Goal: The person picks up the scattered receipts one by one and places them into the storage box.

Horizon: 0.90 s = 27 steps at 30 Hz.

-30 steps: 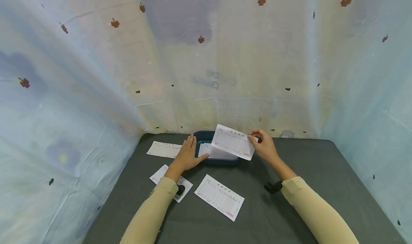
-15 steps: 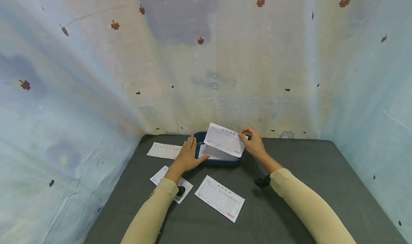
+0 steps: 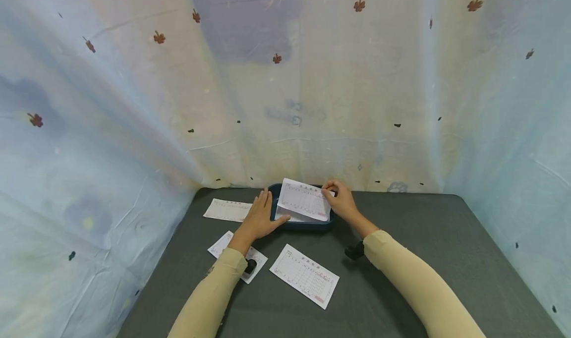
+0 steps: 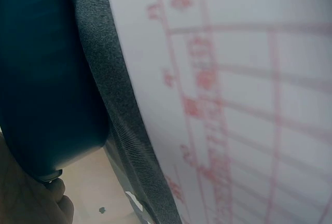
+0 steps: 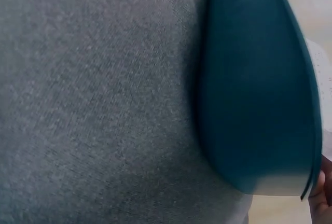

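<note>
Our slip (image 3: 305, 201) has dropped onto the tray (image 3: 273, 206) at centre frame; our right hand (image 3: 341, 201) pinches its corner, flat left hand (image 3: 260, 219) steadying the tray's rim.

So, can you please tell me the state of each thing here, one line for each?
Left hand: flat, fingers straight, against the tray's left side.
Right hand: pinches the held slip.
Held slip: tilted, over the tray.
Tray: on the table, paper inside.
Three loose slips: flat on the table.
</note>
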Each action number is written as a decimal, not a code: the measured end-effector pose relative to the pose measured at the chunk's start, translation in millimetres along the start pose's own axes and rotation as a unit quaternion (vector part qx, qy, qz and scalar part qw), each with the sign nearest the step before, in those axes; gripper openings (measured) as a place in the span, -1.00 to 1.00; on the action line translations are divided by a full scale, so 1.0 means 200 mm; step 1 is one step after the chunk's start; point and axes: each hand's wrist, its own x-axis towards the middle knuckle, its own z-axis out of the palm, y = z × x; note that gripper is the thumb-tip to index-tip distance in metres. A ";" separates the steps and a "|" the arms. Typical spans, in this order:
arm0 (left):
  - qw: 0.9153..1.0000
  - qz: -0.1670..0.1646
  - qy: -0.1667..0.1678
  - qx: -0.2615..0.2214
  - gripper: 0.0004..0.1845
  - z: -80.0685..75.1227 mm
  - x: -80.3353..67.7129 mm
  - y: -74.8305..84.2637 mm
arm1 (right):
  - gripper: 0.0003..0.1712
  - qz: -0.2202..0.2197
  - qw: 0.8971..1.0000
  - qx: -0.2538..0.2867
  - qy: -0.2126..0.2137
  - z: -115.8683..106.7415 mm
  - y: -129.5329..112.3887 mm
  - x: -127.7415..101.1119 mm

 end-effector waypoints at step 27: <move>1.000 -0.017 0.004 0.010 0.24 0.00 0.00 0.02 | -0.95 0.005 0.995 -0.064 -0.071 0.06 0.01 -0.01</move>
